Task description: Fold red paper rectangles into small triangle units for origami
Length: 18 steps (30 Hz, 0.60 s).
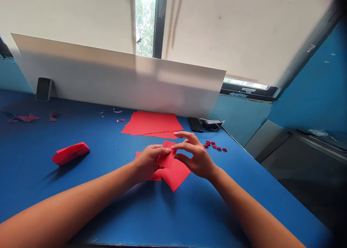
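Note:
Both my hands are over the middle of the blue table. My left hand (148, 162) pinches a small piece of red paper (166, 155) between thumb and fingers. My right hand (195, 157) holds the same piece at its right edge, with the fingers spread above the thumb. Loose red paper sheets (175, 174) lie under my hands. Behind them is a larger pile of red sheets (151, 123). A folded red paper form (71, 153) lies left of my left forearm, and several tiny red folded pieces (214, 146) sit right of my right hand.
A white board (116, 78) leans along the back of the blue table (94, 208). A phone (43, 89) stands against it. A black phone (195, 124) and a charger with cable (211, 124) lie near the back. Red scraps (24, 118) lie far left. The table edge runs down the right.

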{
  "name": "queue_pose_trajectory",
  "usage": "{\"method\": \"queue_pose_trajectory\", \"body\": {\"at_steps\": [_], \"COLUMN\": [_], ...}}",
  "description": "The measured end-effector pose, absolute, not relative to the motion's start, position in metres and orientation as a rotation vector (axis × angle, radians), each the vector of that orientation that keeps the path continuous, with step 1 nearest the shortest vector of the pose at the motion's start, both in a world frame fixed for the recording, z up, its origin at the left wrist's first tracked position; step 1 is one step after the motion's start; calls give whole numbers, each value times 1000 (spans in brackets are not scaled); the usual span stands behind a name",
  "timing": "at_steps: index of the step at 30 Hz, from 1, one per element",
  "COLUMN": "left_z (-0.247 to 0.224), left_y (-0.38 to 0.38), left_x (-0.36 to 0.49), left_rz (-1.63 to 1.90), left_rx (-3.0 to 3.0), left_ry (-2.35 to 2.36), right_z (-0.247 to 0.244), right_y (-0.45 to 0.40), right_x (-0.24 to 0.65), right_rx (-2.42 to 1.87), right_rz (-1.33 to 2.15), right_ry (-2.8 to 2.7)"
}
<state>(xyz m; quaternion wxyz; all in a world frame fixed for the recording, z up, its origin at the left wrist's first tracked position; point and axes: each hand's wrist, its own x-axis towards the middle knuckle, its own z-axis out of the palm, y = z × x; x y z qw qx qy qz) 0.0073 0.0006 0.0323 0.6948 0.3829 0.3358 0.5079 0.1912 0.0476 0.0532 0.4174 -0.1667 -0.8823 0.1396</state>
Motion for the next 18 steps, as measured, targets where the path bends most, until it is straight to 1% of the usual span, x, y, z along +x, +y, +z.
{"method": "queue_pose_trajectory", "body": {"at_steps": [3, 6, 9, 12, 15, 18], "left_z": [33, 36, 39, 39, 35, 31], "left_y": [0, 1, 2, 1, -1, -3], "left_x": [8, 5, -1, -3, 1, 6], "left_rz": [1078, 1271, 1437, 1360, 1285, 1327], "left_rx": [947, 1141, 1436, 1615, 1587, 1526], "left_ry": [786, 906, 982, 1026, 1043, 1072], "right_z": [56, 59, 62, 65, 65, 65], "right_y": [47, 47, 45, 45, 45, 47], "right_x": [190, 190, 191, 192, 192, 191], "right_rx": [-404, -506, -654, -708, -724, -764], "right_rz": [310, 352, 482, 664, 767, 810], "right_ry": [-2226, -2221, -2222, -2230, -2225, -2172]}}
